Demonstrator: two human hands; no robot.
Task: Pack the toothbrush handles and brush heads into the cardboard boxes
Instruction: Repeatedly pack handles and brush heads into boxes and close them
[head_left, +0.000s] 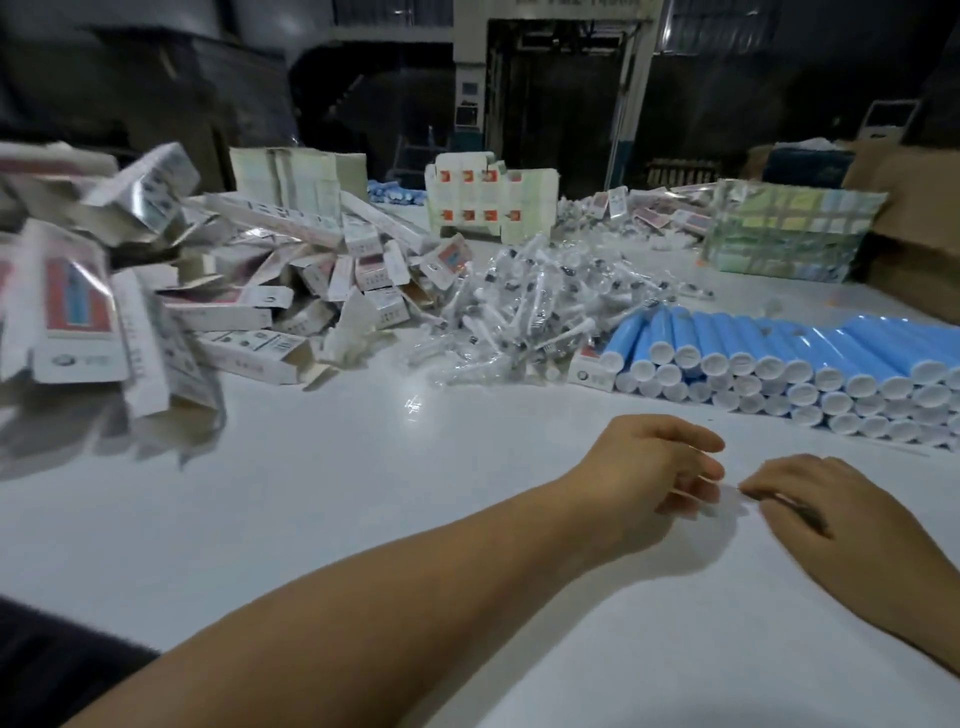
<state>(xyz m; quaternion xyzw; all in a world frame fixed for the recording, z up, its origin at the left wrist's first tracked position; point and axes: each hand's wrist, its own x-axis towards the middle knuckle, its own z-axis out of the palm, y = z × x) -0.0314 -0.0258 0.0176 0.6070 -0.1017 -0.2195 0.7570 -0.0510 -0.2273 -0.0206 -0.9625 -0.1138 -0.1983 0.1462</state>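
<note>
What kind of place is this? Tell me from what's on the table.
Probably a packing bench in a warehouse or small factory. The table holds a heap of open boxes, a pile of bagged brush heads and stacked blue tubes.

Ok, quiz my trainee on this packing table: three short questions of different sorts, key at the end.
1. True or false: the blue toothbrush handles are stacked at the table's right.
2. What lies between the cardboard boxes and the handles? A) wrapped brush heads B) scissors C) tape rolls
3. Fill in: the left hand and right hand meet over the white ____.

Key: 1 true; 2 A; 3 table.
</note>
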